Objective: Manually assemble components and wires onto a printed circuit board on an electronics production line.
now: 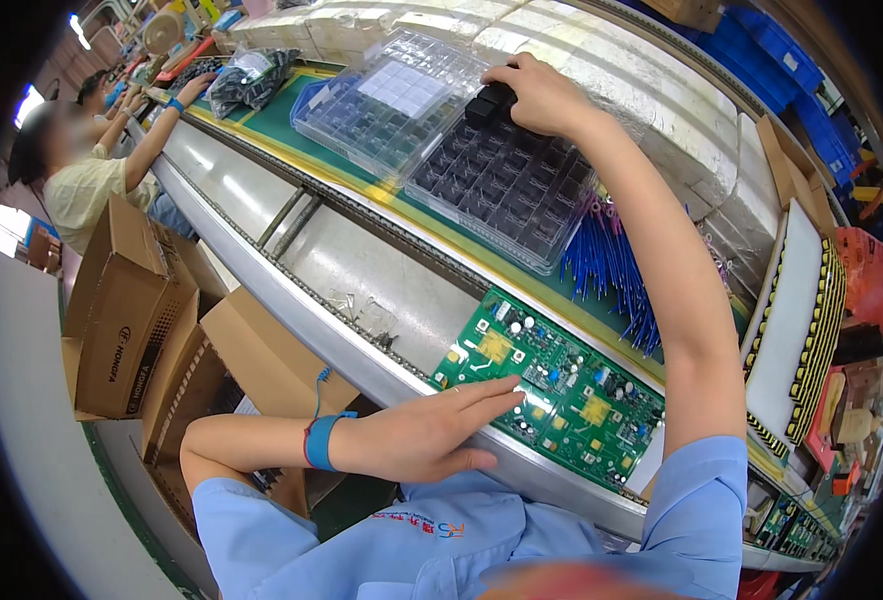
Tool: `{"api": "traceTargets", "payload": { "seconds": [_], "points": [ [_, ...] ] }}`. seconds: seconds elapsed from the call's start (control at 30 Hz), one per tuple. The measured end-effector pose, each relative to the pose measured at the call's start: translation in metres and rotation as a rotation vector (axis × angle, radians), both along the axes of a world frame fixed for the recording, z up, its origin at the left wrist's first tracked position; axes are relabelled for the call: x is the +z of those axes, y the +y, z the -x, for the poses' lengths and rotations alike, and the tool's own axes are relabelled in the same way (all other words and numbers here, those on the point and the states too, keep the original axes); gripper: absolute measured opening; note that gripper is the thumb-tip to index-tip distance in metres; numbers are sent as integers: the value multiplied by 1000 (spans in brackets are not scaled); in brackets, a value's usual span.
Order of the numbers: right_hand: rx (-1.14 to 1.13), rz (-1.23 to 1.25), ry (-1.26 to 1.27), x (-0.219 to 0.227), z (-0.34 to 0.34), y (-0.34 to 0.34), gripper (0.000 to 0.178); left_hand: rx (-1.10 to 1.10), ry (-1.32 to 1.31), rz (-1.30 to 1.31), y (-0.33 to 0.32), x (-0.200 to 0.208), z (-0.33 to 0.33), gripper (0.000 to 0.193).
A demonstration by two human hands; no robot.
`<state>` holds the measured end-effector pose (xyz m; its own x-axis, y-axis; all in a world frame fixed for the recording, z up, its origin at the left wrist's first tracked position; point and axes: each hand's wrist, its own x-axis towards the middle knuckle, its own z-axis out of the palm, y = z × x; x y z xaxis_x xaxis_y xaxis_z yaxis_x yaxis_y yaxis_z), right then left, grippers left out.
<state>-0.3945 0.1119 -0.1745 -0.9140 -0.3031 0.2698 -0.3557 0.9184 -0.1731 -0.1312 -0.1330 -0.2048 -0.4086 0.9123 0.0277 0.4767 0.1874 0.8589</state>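
My left hand (432, 432) reaches over the conveyor's near rail, fingers stretched out flat and thumb apart. Its fingertips are at the near left part of a green circuit board panel (572, 400) fitted with small components. I cannot tell whether they touch it. My right hand (542, 95) is extended to the far end of a clear compartment box (502, 185) with dark contents. Its fingers and thumb close around black block-shaped parts (489, 104) there; how many it grips is hidden. A blue wristband (322, 442) with a coiled cord circles my left wrist.
A lidded clear organizer (387, 105) stands left of the compartment box. Blue wires (617, 265) lie to its right. White foam blocks (652, 120) line the back. Cardboard boxes (127, 310) stand at left, near a co-worker (87, 185). A rack of yellow-black parts (812, 330) is at right.
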Motion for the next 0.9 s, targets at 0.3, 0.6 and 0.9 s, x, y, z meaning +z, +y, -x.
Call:
{"api": "traceTargets", "payload": {
  "seconds": [0.3,0.6,0.9],
  "points": [
    [149,116,43,-2,11,13,45,433,926,-114,37,23,198,55],
    [85,-103,50,-7,27,25,49,226,1187,165,58,29,275,60],
    [120,71,36,18,11,14,32,96,1098,387,67,59,263,53]
  ]
}}
